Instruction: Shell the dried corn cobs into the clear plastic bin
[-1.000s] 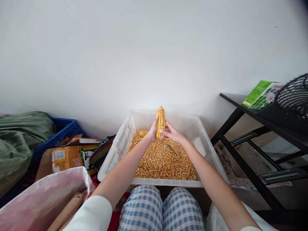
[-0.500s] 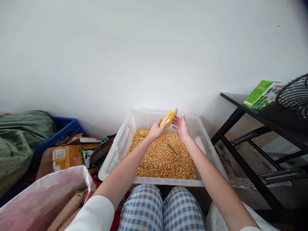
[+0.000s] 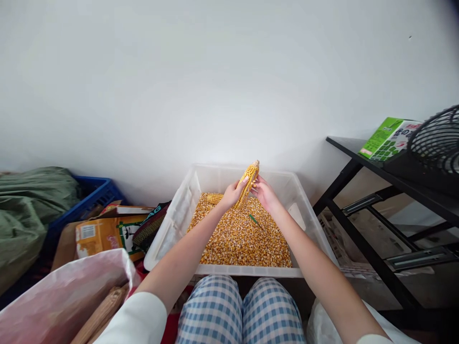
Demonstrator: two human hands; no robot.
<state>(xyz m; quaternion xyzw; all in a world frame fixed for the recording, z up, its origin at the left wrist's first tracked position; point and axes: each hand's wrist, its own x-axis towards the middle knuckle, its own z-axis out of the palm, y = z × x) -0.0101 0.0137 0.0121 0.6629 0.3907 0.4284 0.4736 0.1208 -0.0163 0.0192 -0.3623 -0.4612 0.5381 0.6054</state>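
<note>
Above a bin of loose corn kernels (image 3: 244, 243), my left hand (image 3: 233, 193) is closed around an ear of corn (image 3: 247, 184), its thumb lying along the upper side. The ear is tilted, its pale tip up and to the right. The fingers of my right hand (image 3: 264, 192) are curled against the ear's right side, and a few kernels show at the fingertips. Another ear of corn (image 3: 214, 198) lies on the kernels to the left, partly hidden by my left hand. A small green strip (image 3: 253, 219) rests on the kernels.
The translucent plastic bin (image 3: 251, 271) stands against the wall, before my knees. At lower left is a white sack (image 3: 68, 291) with bare cobs (image 3: 103, 313) inside. A blue crate (image 3: 103, 188) and packages stand left; a black rack (image 3: 358, 205) with a green box (image 3: 383, 138) stands right.
My right hand has closed in from open, spread fingers to curled fingers touching the ear of corn. The ear has shifted slightly left in view and stands a little steeper.
</note>
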